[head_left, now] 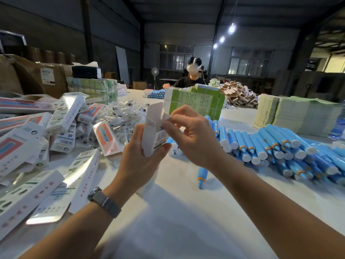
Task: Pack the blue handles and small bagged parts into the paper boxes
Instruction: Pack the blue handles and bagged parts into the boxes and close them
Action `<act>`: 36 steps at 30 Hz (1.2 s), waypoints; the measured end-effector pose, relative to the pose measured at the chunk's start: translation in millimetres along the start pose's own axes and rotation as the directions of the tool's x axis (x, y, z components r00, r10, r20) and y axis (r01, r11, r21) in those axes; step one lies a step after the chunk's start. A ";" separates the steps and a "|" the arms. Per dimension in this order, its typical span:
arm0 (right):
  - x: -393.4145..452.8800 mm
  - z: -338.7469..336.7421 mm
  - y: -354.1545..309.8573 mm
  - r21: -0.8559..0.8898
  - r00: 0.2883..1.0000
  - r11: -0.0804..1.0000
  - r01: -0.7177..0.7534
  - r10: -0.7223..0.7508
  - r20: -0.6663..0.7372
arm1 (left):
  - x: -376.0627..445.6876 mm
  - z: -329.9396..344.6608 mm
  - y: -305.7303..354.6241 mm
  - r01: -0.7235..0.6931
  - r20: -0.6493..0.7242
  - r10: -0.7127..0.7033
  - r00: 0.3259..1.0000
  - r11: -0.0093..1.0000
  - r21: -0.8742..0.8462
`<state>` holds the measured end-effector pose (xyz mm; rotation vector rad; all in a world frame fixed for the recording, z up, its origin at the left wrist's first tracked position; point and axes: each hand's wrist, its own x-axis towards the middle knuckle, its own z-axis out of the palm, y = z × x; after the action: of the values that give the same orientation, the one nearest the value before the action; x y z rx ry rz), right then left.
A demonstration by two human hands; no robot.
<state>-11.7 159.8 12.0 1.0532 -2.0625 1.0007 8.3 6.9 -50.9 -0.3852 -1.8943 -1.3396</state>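
Note:
My left hand [143, 156] grips a white paper box [154, 131] upright above the table, its top flaps standing open. My right hand [190, 135] pinches one small top flap of that box between thumb and forefinger. A big heap of blue handles [280, 148] with orange rings lies to the right. One blue handle [202, 174] lies alone under my right wrist. A pile of small clear bagged parts [123, 116] sits left of centre, behind the box. The box's inside is hidden from me.
Many white paper boxes [46, 146] lie heaped on the left of the white table [177, 212]. Green-printed box stacks [196, 101] stand behind, flat sheet stacks [298, 113] at the right. A person [192, 77] sits across the table.

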 end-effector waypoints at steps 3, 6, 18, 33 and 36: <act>1.8 9.4 2.1 0.030 0.999 0.999 -0.013 0.015 -0.047 | 5.9 -6.9 -10.1 0.007 -0.090 0.001 0.996 0.996 0.088; 9.8 26.9 11.5 0.094 0.987 0.990 -0.106 0.116 -0.114 | 14.3 -20.8 -23.7 0.095 -0.265 -0.044 0.963 0.979 0.182; 89.8 149.8 91.1 -0.530 0.767 0.828 -0.183 0.458 0.450 | 26.7 -51.1 -53.4 0.157 -0.489 0.010 0.872 0.941 0.299; 89.9 72.5 23.6 0.302 0.934 0.932 -0.202 0.276 -0.227 | 15.5 -26.1 -20.2 0.066 -0.344 -0.044 0.938 0.997 0.050; 67.4 8.9 -16.5 0.585 0.892 0.811 -0.006 0.269 -0.363 | 5.6 -10.3 -8.5 0.079 -0.298 -0.088 0.950 0.996 -0.040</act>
<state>-32.8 119.5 65.2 0.8418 -1.5095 1.8317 3.5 -6.8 -50.8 -0.1067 -1.6551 -1.3950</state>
